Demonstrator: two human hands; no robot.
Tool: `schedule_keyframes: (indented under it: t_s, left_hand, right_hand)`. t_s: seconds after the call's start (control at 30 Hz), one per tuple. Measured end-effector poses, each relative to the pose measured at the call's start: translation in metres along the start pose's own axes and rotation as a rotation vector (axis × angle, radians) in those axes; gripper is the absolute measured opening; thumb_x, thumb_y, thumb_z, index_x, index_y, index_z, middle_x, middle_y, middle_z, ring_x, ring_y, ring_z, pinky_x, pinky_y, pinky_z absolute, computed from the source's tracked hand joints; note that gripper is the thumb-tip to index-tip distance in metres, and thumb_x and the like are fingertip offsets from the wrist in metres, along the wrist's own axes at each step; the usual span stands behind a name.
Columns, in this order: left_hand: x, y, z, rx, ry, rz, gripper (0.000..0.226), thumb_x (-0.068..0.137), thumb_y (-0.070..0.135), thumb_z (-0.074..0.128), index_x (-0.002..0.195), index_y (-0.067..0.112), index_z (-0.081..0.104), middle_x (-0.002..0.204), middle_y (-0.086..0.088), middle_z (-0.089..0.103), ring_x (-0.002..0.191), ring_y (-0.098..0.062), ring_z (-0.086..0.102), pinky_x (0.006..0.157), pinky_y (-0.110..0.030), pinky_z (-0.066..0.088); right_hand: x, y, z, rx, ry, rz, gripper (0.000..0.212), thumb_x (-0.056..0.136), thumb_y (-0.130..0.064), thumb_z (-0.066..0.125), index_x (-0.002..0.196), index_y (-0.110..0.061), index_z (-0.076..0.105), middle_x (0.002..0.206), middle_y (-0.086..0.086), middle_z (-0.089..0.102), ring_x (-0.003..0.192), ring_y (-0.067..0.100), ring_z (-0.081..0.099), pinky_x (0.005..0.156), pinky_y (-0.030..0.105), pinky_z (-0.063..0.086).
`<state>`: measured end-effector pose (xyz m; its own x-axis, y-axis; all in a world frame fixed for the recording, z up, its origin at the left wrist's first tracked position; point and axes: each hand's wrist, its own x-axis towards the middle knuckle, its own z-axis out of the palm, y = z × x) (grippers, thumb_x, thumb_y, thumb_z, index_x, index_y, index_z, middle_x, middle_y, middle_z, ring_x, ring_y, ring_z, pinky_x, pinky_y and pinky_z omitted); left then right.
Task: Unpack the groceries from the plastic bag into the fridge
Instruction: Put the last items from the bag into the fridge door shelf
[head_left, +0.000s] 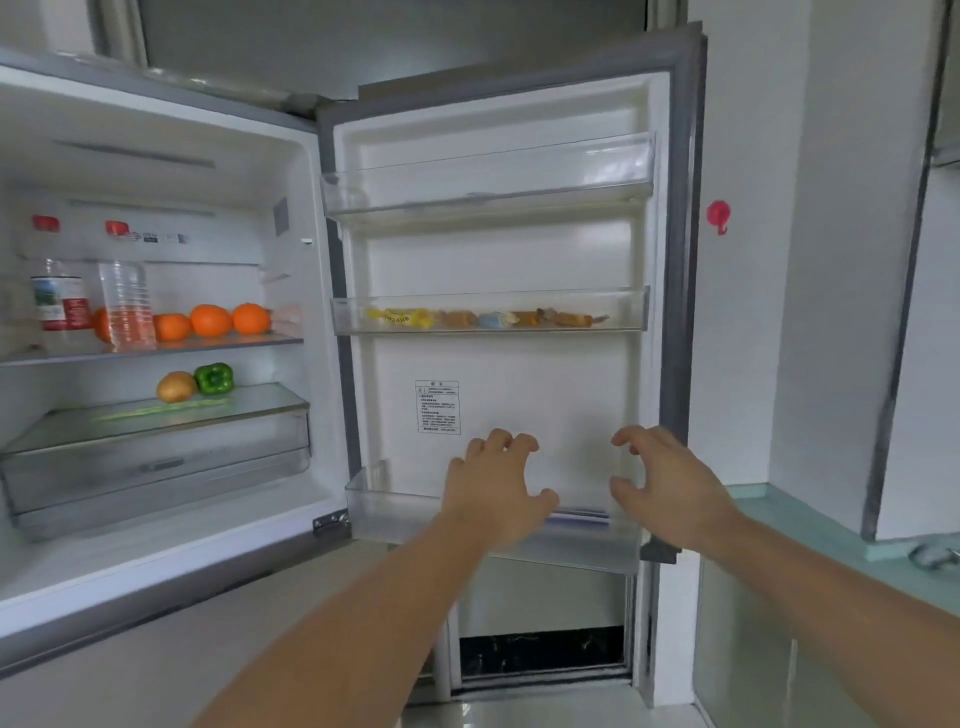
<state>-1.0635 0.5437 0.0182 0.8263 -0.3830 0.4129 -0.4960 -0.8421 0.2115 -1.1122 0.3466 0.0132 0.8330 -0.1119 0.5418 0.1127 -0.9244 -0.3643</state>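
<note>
Fridge (291, 171): open, white inside; its door (519, 364) swung wide to the right, inner face to the camera.
Upper shelf (208, 344): carries two bottles at its left end and oranges along the rest.
Labelled bottle (56, 301): upright, red and white label, at the shelf's left edge.
Clear bottle (125, 304): upright, just right of the labelled one, in front of the leftmost orange.
Oranges (210, 319): four visible, in a row toward the shelf's right end; the leftmost partly hidden behind the clear bottle.
Lower glass shelf (260, 402): forms the lid of the drawer; produce sits near its back edge.
Green pepper (214, 378): at the back of the glass shelf, touching or just beside the potato.
Potato (176, 386): brownish, left of the pepper.
Drawer (156, 462): clear, closed; contents cannot be made out.
Top door bin (488, 182): clear plastic; nothing to be seen in it.
Middle door bin (488, 316): holds small wrapped snacks (483, 318) in a line, yellow at the left end, brown and pale blue further right.
Bottom door bin (379, 506): clear; a flat blue-and-white edge shows inside near its right end, too hidden to identify.
Door sticker (437, 407): printed label, mid-door, above the hands.
Left hand (501, 491): fingers spread and curled, holding nothing, in front of the bottom door bin.
Right hand (670, 486): likewise spread, empty, near the bin's right end.
Worktop (810, 514): pale green, right of the door.
Red hook (719, 215): on the wall right of the door.
Plastic bag: out of view.
</note>
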Motion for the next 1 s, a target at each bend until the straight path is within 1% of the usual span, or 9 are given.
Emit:
schedule_keyframes:
  t_s: [0.1,0.2,0.37,0.47,0.57,0.7,0.83,0.93,1.0]
  left_hand:
    - [-0.011,0.025,0.006,-0.014,-0.014,-0.112,0.058,0.086,0.047,0.054,0.139,0.029,0.039,0.141,0.004,0.04,0.126,-0.021,0.039,0.098,-0.037,0.036]
    - [-0.018,0.048,0.011,-0.026,-0.045,-0.171,0.057,0.088,0.047,0.054,0.14,0.028,0.04,0.142,0.002,0.043,0.127,-0.022,0.041,0.101,-0.039,0.037]
    - [-0.013,0.085,0.033,0.04,-0.184,-0.188,0.056,0.091,0.045,0.051,0.143,0.028,0.04,0.148,0.002,0.043,0.133,-0.022,0.041,0.109,-0.042,0.031]
    - [-0.001,0.102,0.05,0.082,-0.274,-0.163,0.056,0.092,0.042,0.046,0.146,0.029,0.037,0.151,0.002,0.04,0.136,-0.023,0.038,0.111,-0.044,0.026]
    - [0.008,0.11,0.069,0.091,-0.308,-0.147,0.053,0.092,0.042,0.044,0.144,0.032,0.039,0.149,0.002,0.042,0.134,-0.025,0.04,0.111,-0.049,0.026]
    - [0.016,0.105,0.084,0.171,-0.274,-0.107,0.053,0.093,0.039,0.044,0.145,0.031,0.037,0.146,0.0,0.042,0.134,-0.027,0.037,0.11,-0.054,0.03]
    - [0.008,0.094,0.096,0.126,-0.144,-0.085,0.046,0.093,0.04,0.044,0.138,0.03,0.045,0.139,0.001,0.048,0.128,-0.024,0.04,0.105,-0.049,0.036]
    - [-0.008,0.09,0.101,0.098,-0.036,-0.083,0.043,0.092,0.047,0.047,0.132,0.031,0.049,0.134,0.005,0.05,0.125,-0.02,0.041,0.102,-0.042,0.038]
    - [-0.022,0.09,0.097,0.094,0.006,-0.117,0.042,0.092,0.05,0.048,0.129,0.03,0.051,0.131,0.006,0.051,0.123,-0.018,0.042,0.1,-0.039,0.039]
  right_hand:
    - [-0.005,0.025,0.001,0.077,-0.083,-0.063,0.044,0.088,-0.032,0.059,0.13,-0.026,0.046,0.125,-0.002,0.049,0.105,0.017,0.055,0.087,0.033,0.048]
    - [-0.008,0.043,-0.003,0.114,-0.13,-0.099,0.044,0.088,-0.031,0.059,0.13,-0.026,0.046,0.124,-0.001,0.049,0.103,0.018,0.056,0.087,0.035,0.048]
    - [-0.008,0.067,-0.01,0.16,-0.156,-0.094,0.043,0.088,-0.031,0.059,0.129,-0.027,0.046,0.127,-0.001,0.049,0.102,0.017,0.057,0.085,0.035,0.049]
    - [-0.006,0.082,-0.012,0.152,-0.158,-0.102,0.044,0.089,-0.033,0.059,0.13,-0.025,0.046,0.129,-0.001,0.049,0.098,0.016,0.058,0.082,0.032,0.05]
    - [-0.004,0.091,-0.009,0.132,-0.157,-0.125,0.04,0.09,-0.033,0.058,0.128,-0.023,0.049,0.126,-0.002,0.051,0.096,0.015,0.058,0.08,0.031,0.052]
    - [0.0,0.094,-0.004,0.135,-0.151,-0.14,0.034,0.092,-0.03,0.055,0.125,-0.022,0.052,0.121,-0.003,0.054,0.098,0.015,0.058,0.081,0.033,0.052]
    - [-0.002,0.097,0.006,0.143,-0.126,-0.169,0.034,0.092,-0.028,0.055,0.126,-0.02,0.054,0.122,-0.003,0.054,0.101,0.014,0.058,0.083,0.032,0.052]
    - [-0.005,0.104,0.007,0.2,-0.038,-0.135,0.038,0.094,-0.026,0.054,0.131,-0.017,0.052,0.128,0.001,0.052,0.106,0.017,0.058,0.086,0.032,0.05]
    - [-0.003,0.106,0.004,0.219,0.069,-0.109,0.042,0.094,-0.025,0.055,0.134,-0.015,0.049,0.136,0.005,0.047,0.115,0.022,0.053,0.091,0.034,0.047]
